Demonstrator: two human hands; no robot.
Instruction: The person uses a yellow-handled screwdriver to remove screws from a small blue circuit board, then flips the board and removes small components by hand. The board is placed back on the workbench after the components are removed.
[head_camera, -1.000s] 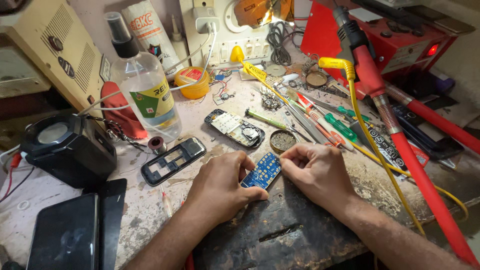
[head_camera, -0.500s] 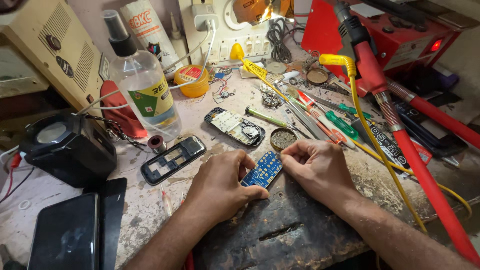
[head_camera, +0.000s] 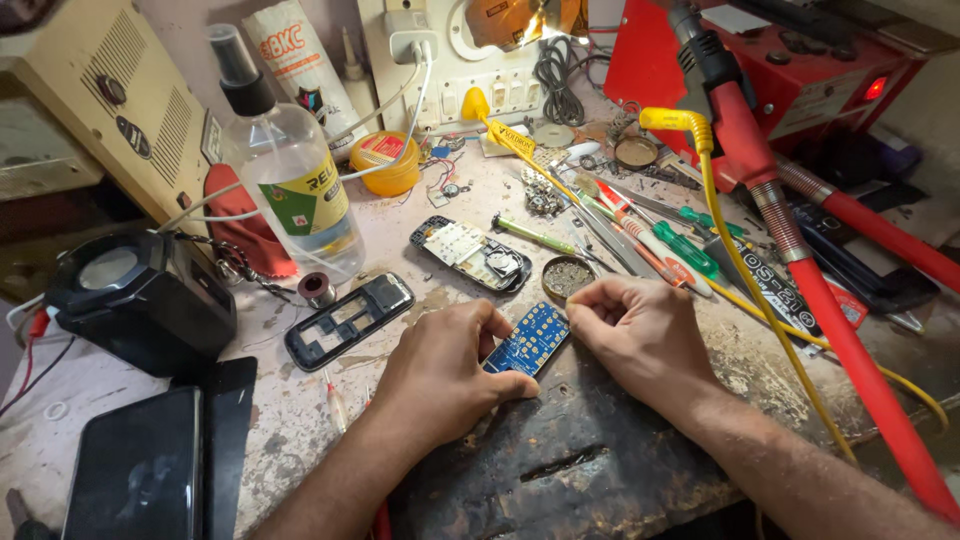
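Pinching a small blue circuit board (head_camera: 528, 340) at lower centre of the frame, the left hand (head_camera: 445, 375) is gripping its near end while the right hand (head_camera: 640, 335), fingers curled shut, is touching its far corner. It is lying on the worn counter (head_camera: 600, 440), just below an opened phone body (head_camera: 470, 253) and a round tin (head_camera: 567, 277).

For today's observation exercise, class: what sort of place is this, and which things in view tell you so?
Most likely a small phone repair bench. A blue circuit board sits between both hands, an opened phone body lies behind it, and screwdrivers crowd the worn worktop.
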